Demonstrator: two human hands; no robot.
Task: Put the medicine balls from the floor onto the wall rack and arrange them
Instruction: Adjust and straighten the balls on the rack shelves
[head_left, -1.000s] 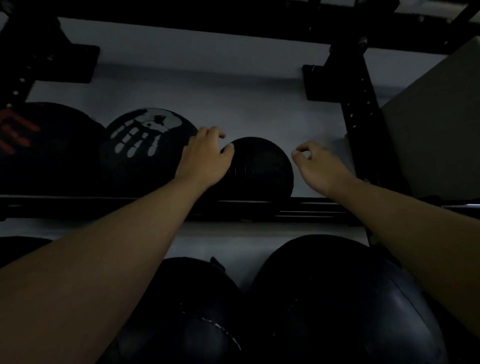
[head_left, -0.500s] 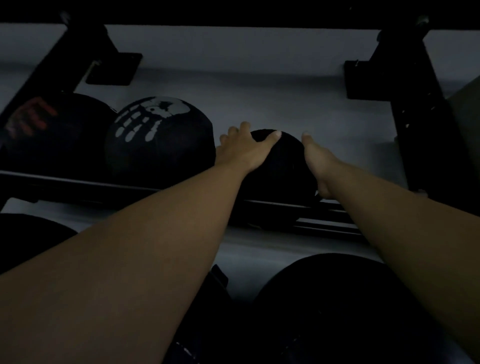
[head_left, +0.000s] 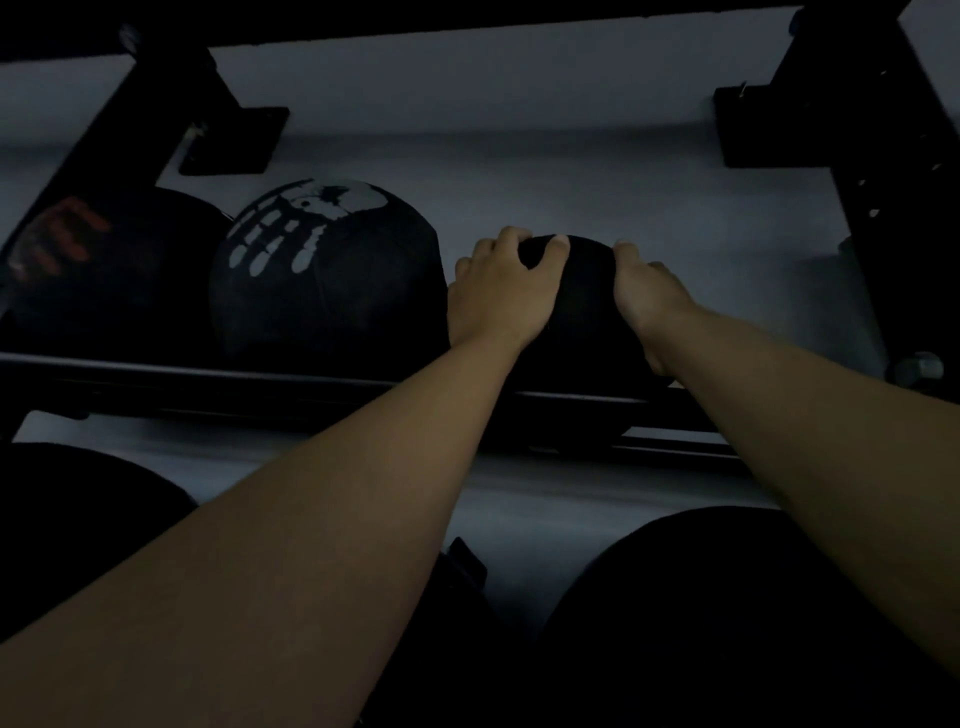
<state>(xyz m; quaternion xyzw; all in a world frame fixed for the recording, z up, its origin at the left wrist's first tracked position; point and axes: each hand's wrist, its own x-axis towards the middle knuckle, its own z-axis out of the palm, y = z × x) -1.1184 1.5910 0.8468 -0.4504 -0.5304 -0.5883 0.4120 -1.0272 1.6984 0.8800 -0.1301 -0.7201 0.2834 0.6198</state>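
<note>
A small plain black medicine ball (head_left: 582, 312) sits on the black rail of the wall rack (head_left: 260, 384), right of the other balls. My left hand (head_left: 501, 296) grips its left side, fingers curled over the top. Against the ball's right side lies my right hand (head_left: 649, 301), its fingers wrapped round the ball. To the left on the same rail rest a black ball with a white handprint (head_left: 327, 275) and a black ball with red marking (head_left: 104, 270).
Black rack uprights with wall brackets stand at the left (head_left: 156, 119) and right (head_left: 872, 171). Several large black balls lie on the level below, at bottom left (head_left: 78, 509) and bottom right (head_left: 727, 613). The light is dim.
Both hands have closed in from beside the small ball and now grip it from each side. The left fingers have curled over its top.
</note>
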